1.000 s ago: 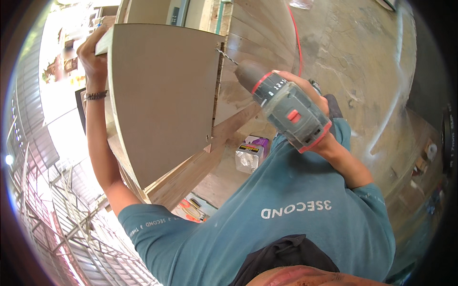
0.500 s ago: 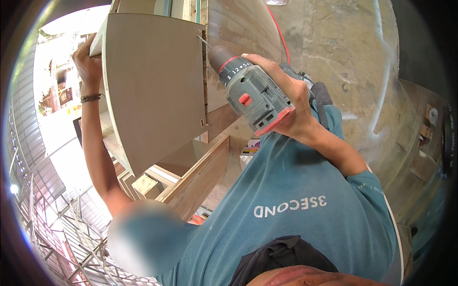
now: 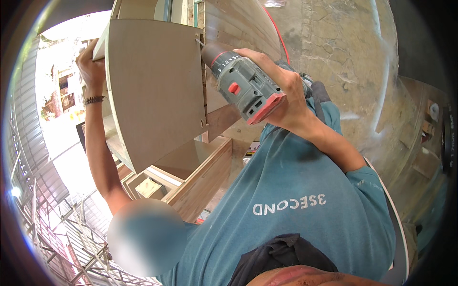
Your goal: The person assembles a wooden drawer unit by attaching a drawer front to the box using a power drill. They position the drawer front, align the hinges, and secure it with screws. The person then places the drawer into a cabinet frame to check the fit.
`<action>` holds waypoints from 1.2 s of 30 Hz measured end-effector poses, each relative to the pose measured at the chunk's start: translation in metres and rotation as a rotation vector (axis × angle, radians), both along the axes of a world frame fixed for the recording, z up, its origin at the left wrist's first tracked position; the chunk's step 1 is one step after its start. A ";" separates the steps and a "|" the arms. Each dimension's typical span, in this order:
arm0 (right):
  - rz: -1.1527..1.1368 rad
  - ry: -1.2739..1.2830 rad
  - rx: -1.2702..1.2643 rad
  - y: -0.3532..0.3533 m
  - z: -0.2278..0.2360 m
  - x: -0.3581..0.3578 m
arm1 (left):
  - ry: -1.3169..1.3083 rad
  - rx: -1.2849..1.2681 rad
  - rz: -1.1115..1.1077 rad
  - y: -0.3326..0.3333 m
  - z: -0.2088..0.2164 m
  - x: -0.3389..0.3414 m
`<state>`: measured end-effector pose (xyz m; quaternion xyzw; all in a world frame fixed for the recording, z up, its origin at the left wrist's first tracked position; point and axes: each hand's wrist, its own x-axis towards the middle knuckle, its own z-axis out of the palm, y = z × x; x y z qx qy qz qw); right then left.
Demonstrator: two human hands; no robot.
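Note:
My right hand (image 3: 291, 95) is wrapped round a grey and red cordless drill (image 3: 248, 86). Its thin bit points at the upper right edge of a flat beige-grey wooden panel (image 3: 157, 90), beside a small notch there. Whether the bit is in the wood or just touching it, I cannot tell. On the far left, my left hand (image 3: 91, 66) is closed over the edge of a board that joins the panel's upper left side; its fingertips are partly hidden. A dark braided band circles my left wrist.
Behind the drill stands a large wooden board (image 3: 234, 28). Below the panel is an open wooden cabinet frame (image 3: 200, 176) with a small block (image 3: 149, 187) in it. A red cable (image 3: 281, 35) runs along the concrete floor (image 3: 338, 57). Metal framework (image 3: 62, 229) fills the lower left.
The drill and my right hand have shifted slightly left and up, bringing the chuck closer to the panel's edge. My left hand keeps its hold; the view has shifted a little.

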<state>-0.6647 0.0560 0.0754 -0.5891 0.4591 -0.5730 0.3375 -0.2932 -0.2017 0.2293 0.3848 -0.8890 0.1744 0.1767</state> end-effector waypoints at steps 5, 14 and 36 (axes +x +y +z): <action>-0.007 0.007 0.025 0.000 -0.001 0.001 | -0.001 0.009 -0.001 -0.001 0.002 0.004; 0.014 -0.024 -0.018 -0.011 -0.007 -0.002 | 0.014 0.068 -0.025 0.004 0.005 -0.006; 0.110 -0.115 0.007 -0.015 -0.004 -0.014 | -0.030 -0.073 -0.007 -0.001 0.005 0.001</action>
